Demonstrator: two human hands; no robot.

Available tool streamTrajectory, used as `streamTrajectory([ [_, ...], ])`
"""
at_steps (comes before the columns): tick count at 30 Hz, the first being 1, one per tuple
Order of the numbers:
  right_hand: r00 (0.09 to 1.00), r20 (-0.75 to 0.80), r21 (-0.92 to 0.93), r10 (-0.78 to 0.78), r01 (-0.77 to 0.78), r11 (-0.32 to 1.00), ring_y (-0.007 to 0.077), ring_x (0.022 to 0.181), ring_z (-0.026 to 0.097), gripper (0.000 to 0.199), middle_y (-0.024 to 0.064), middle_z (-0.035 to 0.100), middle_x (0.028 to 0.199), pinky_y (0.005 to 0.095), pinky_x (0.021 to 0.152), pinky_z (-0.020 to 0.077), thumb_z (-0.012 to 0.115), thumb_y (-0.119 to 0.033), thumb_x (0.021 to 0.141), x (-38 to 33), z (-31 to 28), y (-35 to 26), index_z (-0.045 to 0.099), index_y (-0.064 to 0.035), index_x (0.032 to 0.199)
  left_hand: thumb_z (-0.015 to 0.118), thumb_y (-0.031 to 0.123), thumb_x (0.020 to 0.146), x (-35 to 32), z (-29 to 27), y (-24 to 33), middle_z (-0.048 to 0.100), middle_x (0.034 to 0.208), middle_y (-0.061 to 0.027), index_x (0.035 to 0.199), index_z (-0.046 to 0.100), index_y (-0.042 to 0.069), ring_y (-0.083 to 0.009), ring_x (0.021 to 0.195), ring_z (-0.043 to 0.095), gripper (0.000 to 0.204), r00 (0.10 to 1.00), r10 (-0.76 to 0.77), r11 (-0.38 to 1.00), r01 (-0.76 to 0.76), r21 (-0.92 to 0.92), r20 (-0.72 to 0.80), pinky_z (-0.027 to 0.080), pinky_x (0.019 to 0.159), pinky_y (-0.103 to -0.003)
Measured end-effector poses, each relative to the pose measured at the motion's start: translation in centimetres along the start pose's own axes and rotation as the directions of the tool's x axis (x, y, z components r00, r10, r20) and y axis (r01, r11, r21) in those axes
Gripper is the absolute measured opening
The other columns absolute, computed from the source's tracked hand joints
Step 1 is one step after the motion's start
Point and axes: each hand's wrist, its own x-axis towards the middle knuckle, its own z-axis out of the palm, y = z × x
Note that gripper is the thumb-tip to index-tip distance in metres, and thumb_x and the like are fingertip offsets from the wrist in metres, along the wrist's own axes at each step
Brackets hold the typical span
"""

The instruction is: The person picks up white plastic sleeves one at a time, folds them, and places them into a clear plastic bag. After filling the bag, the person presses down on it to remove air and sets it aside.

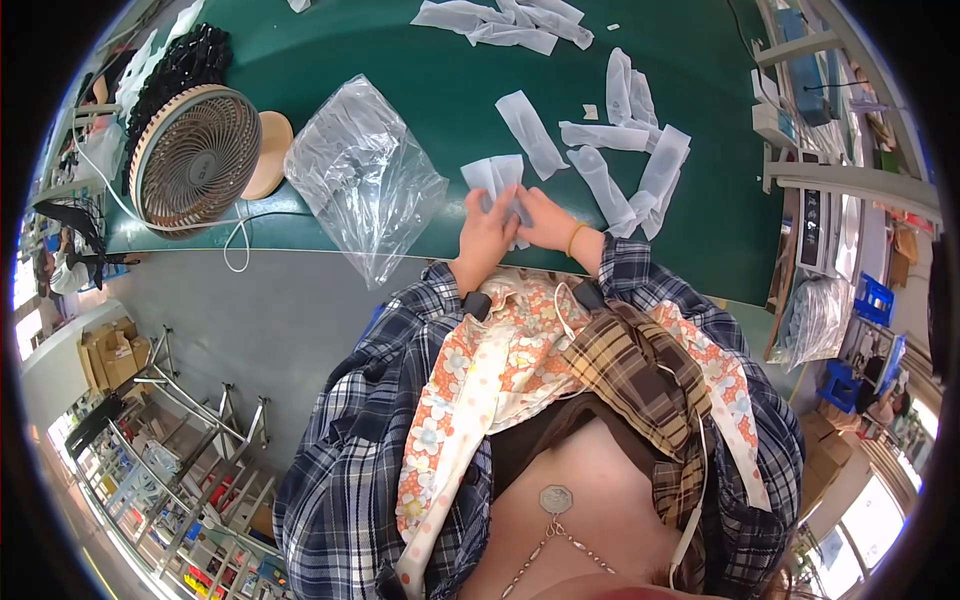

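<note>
Close to the near edge of the green table (450, 95), my left hand (486, 232) and my right hand (548, 222) meet over a whitish, translucent plastic packet (492, 170). The fingers of both hands are closed on it, and its far end sticks out beyond them. What the packet contains cannot be made out. A similar narrow packet (530, 135) lies just beyond my right hand. Several more packets (660, 180) lie loosely overlapping to the right. Left of my hands rests a large clear plastic bag (365, 180), crinkled and fairly flat.
A round desk fan (197, 160) stands at the table's left, its white cable (235, 222) trailing over the near edge. Behind it is a heap of black material (185, 70). More packets (510, 22) lie at the far side. Metal racks (190, 430) stand on the floor at left.
</note>
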Motion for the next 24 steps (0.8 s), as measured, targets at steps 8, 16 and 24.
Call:
streamTrajectory([
  [8, 0.924, -0.343, -0.198, 0.171, -0.250, 0.948, 0.0371, 0.087, 0.053, 0.041, 0.0206, 0.052, 0.094, 0.0418, 0.076, 0.0450, 0.062, -0.023, 0.068, 5.9, -2.9, 1.6, 0.050, 0.0007, 0.099, 0.055, 0.021, 0.077, 0.8, -1.1, 0.5, 0.038, 0.112, -0.0238, 0.111, 0.054, 0.024, -0.0379, 0.078, 0.057, 0.034, 0.979, 0.017, 0.993, -0.040, 0.107, 0.203, 0.050, 0.065, -0.040],
  [16, 0.967, -0.020, -0.145, 0.252, -0.253, 0.957, 0.0341, 0.091, 0.053, 0.040, 0.0215, 0.054, 0.097, 0.0403, 0.075, 0.0449, 0.059, -0.019, 0.069, 3.0, -1.9, 1.4, 0.052, -0.0003, 0.104, 0.054, 0.020, 0.077, 0.5, -0.9, 0.6, 0.038, 0.114, -0.0224, 0.114, 0.052, 0.025, -0.0368, 0.071, 0.058, 0.037, 0.990, 0.036, 0.988, -0.056, 0.144, 0.139, 0.050, 0.060, -0.039],
  [24, 0.975, -0.144, -0.001, 0.168, -0.170, 0.985, 0.0368, 0.086, 0.054, 0.039, 0.0199, 0.054, 0.096, 0.0399, 0.075, 0.0459, 0.062, -0.021, 0.066, -0.1, -4.8, 1.8, 0.055, -0.0025, 0.099, 0.053, 0.021, 0.077, 1.1, -1.0, 1.4, 0.040, 0.114, -0.0211, 0.118, 0.050, 0.029, -0.0347, 0.061, 0.056, 0.042, 0.971, 0.087, 0.953, -0.146, 0.265, 0.221, 0.049, 0.051, -0.039],
])
